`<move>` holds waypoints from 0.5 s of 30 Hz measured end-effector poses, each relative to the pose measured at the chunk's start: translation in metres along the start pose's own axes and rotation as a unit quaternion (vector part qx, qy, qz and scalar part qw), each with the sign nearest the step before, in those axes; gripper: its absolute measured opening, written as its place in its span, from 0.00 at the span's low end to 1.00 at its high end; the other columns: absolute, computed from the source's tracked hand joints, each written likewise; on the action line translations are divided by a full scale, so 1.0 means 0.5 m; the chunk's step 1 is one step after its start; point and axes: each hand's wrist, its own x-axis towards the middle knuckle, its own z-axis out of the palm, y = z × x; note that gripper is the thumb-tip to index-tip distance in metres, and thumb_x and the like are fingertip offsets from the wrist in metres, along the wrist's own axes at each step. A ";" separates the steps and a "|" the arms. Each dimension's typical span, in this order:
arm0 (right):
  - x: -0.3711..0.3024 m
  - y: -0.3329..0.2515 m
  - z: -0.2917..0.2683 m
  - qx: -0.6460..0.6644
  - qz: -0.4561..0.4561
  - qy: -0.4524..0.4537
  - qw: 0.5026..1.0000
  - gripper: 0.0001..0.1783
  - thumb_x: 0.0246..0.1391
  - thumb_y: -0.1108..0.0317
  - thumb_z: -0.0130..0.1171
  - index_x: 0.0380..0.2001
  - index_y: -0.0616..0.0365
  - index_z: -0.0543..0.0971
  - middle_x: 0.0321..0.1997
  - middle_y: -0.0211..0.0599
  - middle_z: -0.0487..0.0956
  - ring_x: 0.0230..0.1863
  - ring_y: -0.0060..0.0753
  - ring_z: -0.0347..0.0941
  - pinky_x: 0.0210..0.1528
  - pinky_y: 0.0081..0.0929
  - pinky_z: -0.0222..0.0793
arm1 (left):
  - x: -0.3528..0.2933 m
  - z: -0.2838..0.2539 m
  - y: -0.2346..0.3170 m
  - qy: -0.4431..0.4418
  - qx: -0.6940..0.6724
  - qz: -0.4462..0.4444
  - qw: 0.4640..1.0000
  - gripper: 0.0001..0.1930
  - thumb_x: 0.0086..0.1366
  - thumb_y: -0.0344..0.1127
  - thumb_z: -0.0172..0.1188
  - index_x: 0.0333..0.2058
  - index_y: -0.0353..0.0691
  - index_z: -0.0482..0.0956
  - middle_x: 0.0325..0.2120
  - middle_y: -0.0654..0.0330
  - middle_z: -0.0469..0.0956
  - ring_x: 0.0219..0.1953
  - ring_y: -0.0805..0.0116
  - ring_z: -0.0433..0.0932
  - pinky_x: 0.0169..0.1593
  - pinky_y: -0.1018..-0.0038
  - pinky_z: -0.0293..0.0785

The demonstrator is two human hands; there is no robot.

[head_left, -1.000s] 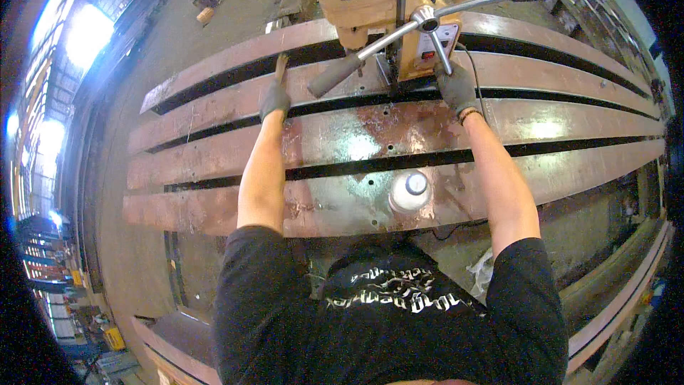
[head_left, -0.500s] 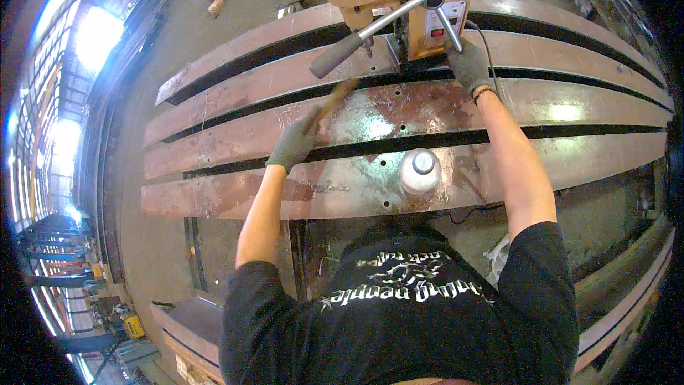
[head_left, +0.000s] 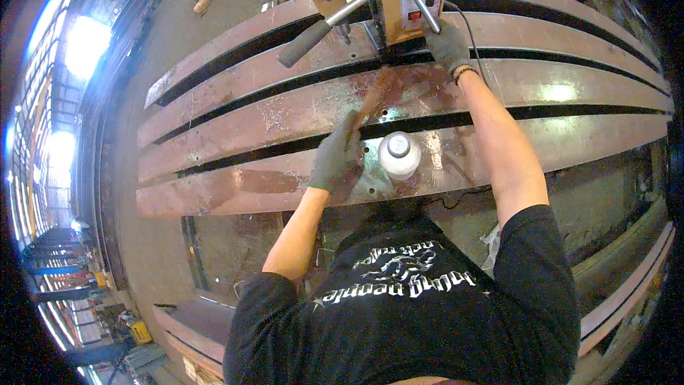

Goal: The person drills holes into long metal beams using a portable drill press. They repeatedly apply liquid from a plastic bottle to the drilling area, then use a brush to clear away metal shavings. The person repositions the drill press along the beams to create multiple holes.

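My left hand [head_left: 335,158], in a dark grey-green glove, is closed on a thin brown wooden stick [head_left: 371,98]. The stick slants up to the right over the steel beams, its far end blurred. My right hand [head_left: 449,46], gloved and with a bracelet at the wrist, is wrapped round the lower arm of the drill's feed handle [head_left: 427,14]. That handle belongs to a yellow-tan magnetic drill [head_left: 393,18] on the beams. Right of my left hand a white bottle with a grey cap [head_left: 400,155] stands upright on the nearest beam.
Several long rusty steel beams [head_left: 249,110] lie side by side with dark gaps between them. Small drilled holes show near the bottle. A black cable [head_left: 470,32] curves from the drill. More steel [head_left: 627,296] lies at the lower right.
My left hand has moved right and nearer to me, bringing the stick closer to the bottle. My right hand stays at the feed handle. The whole view has shifted slightly.
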 end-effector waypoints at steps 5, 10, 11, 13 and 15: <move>-0.011 -0.017 -0.005 0.043 -0.002 -0.004 0.999 0.24 0.66 0.45 0.53 0.49 0.53 0.84 0.44 0.58 0.84 0.48 0.64 0.80 0.50 0.49 0.75 | 0.051 0.058 0.020 -0.082 0.097 0.120 0.985 0.26 0.74 0.45 0.49 0.68 0.53 0.64 0.42 0.42 0.82 0.44 0.39 0.82 0.46 0.46 0.77; -0.002 0.006 -0.017 0.009 -0.014 -0.003 1.000 0.26 0.66 0.45 0.53 0.47 0.56 0.84 0.43 0.59 0.84 0.48 0.64 0.80 0.49 0.51 0.74 | -0.028 0.018 -0.096 0.077 0.133 -0.036 0.987 0.20 0.73 0.40 0.48 0.60 0.46 0.74 0.39 0.45 0.83 0.40 0.41 0.84 0.43 0.47 0.79; -0.001 0.016 -0.022 -0.002 -0.024 -0.007 1.000 0.26 0.66 0.45 0.53 0.47 0.56 0.84 0.43 0.59 0.84 0.48 0.64 0.80 0.49 0.51 0.74 | -0.075 -0.041 -0.160 0.159 0.123 -0.036 0.979 0.21 0.73 0.41 0.49 0.61 0.46 0.74 0.40 0.45 0.83 0.40 0.42 0.84 0.44 0.48 0.79; -0.010 0.019 -0.007 0.033 -0.066 0.021 0.997 0.27 0.66 0.43 0.53 0.47 0.57 0.84 0.38 0.56 0.84 0.42 0.58 0.82 0.46 0.47 0.75 | -0.217 -0.193 -0.379 0.184 0.202 -0.191 0.943 0.22 0.72 0.42 0.52 0.62 0.45 0.74 0.42 0.44 0.83 0.42 0.43 0.84 0.44 0.50 0.80; -0.012 -0.009 0.021 0.061 -0.020 -0.014 0.998 0.28 0.66 0.42 0.54 0.47 0.57 0.84 0.35 0.55 0.84 0.39 0.55 0.82 0.44 0.45 0.75 | -0.435 -0.384 -0.562 0.170 0.311 -0.374 0.857 0.24 0.71 0.43 0.54 0.63 0.44 0.74 0.44 0.43 0.84 0.43 0.44 0.85 0.45 0.51 0.80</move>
